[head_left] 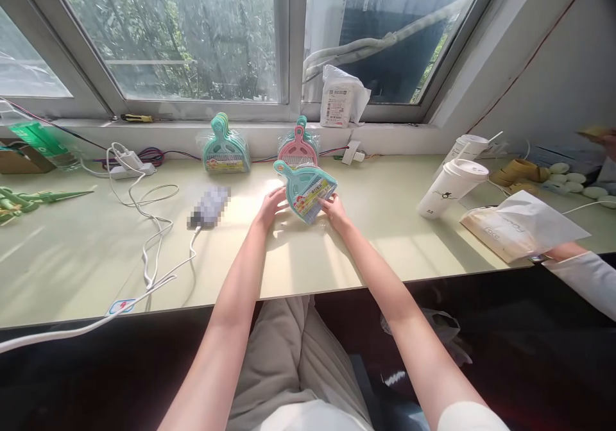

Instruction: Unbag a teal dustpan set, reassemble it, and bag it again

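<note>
Your left hand [271, 204] and right hand [335, 213] grip a packaged teal mini dustpan set [306, 190] from either side, fingers clamped on its edges, tilted just above the worktop [96, 251], near the green [225, 145] and pink [298, 149] dustpan stacks by the window

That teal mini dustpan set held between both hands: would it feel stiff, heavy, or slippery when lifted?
The teal dustpan set is probably light: the left hand and right hand prop it up by fingertips alone. Its moulded plastic pan looks stiff. The glossy clear wrapper could make it somewhat slippery.
</note>
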Tool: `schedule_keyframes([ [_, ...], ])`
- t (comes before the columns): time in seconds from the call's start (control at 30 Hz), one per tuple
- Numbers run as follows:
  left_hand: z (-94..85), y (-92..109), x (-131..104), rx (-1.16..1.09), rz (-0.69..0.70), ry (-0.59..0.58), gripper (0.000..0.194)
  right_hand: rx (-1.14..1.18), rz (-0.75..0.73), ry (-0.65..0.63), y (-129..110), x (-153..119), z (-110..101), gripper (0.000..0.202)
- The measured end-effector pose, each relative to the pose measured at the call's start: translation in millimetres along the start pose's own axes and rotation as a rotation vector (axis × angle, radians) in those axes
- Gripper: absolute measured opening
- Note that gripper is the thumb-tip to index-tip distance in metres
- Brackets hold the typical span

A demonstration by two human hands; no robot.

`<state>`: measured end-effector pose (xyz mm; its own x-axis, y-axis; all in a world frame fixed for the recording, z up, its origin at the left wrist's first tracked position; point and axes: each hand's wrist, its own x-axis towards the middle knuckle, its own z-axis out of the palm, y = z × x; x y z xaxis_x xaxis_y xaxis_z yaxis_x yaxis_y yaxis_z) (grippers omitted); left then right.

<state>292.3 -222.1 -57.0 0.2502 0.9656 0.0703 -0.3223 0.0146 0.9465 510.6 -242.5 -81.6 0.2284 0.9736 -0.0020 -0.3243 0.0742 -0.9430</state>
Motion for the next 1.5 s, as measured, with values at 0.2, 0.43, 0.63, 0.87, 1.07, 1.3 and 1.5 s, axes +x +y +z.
schedule_keyframes([
  [0.2, -11.4, -10.4, 8.5, 0.042, -0.021, 0.060, 0.050, -0.026, 0.021, -0.080, -9.6, -0.7, -4.6, 0.042],
  [0.43, -23.7, -7.4, 16.4, -0.004, 0.022, 0.232, 0.033, -0.028, 0.016, -0.163, -20.2, -6.6, -2.1, 0.040],
  [0.63, -30.9, -0.2, 15.1, -0.011, 0.095, 0.305, 0.030, 0.018, 0.030, -0.165, -27.4, -9.0, -2.2, 0.037],
  [0.87, -56.7, 19.0, 17.8, 0.053, 0.253, 0.791, 0.027, 0.069, 0.058, -0.075, -31.1, -2.8, -13.1, 0.031],
  [1.07, -63.6, 46.2, -14.5, 0.573, 0.481, 1.251, 0.050, 0.181, -0.001, 0.016, -34.7, 4.0, -27.0, 0.026],
  [1.3, 5.0, 29.0, -9.4, 0.489, 0.477, 0.512, 0.040, 0.209, -0.008, -0.063, -30.2, 0.6, -17.7, 0.031],
  [1.5, 42.9, -16.4, 3.5, 0.145, 0.035, 0.026, 0.069, 0.137, 0.135, -0.205, -27.3, -4.1, -2.8, 0.018],
])
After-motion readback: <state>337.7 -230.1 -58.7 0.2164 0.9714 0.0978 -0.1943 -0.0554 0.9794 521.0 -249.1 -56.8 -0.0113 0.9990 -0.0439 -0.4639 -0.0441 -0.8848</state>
